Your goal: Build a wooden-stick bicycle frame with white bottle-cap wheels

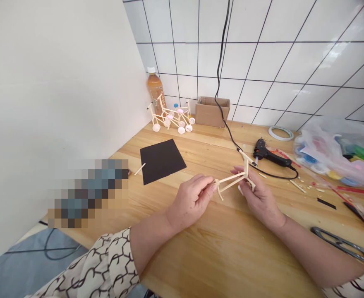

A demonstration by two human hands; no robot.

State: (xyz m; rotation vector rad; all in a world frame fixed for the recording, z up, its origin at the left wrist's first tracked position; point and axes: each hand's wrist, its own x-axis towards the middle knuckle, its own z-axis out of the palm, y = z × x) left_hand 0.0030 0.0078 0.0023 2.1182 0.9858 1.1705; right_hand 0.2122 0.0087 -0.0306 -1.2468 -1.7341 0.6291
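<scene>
Between my hands is a small bicycle frame point(233, 181) made of thin wooden sticks, held above the table. My left hand point(195, 198) pinches its left end between thumb and fingers. At the other end, my right hand point(259, 198) grips the frame below the upright with the handlebar; some of its fingers are hidden behind the sticks. The handlebar has dark tips. A small white piece shows by the right fingertips, too small to name. Beyond my hands, several finished stick bicycles point(171, 118) with round white wheels stand near the wall.
A black sheet point(162, 161) lies at the left with a loose stick point(140, 169). Toward the back are a drink bottle point(155, 89) and a cardboard box point(212, 112). A glue gun point(270, 155), tape roll point(280, 133), plastic bag point(331, 145) and scissors point(340, 244) lie on the right.
</scene>
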